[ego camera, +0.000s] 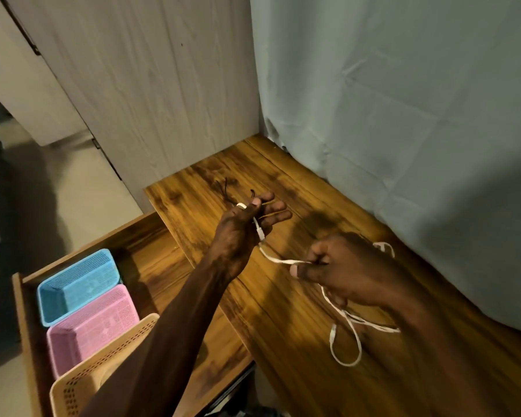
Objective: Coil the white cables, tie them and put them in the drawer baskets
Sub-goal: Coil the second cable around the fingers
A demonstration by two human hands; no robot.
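My left hand (247, 224) is raised over the wooden table and pinches one end of a flat white cable (283, 261) between thumb and fingers; the plug hangs just below the hand. The cable runs right to my right hand (340, 269), which grips it in a curled fist. Below that hand the cable falls in loose loops onto the table. A few black ties (227, 191) lie on the table beyond my left hand. The open drawer (151, 260) at the lower left holds a blue basket (79, 287), a pink basket (94, 326) and a beige basket (103, 365).
The wooden table (283, 341) meets a pale wood-grain panel (151, 94) at the back and a grey-blue curtain (403, 115) on the right. The floor (73, 188) lies to the left of the drawer.
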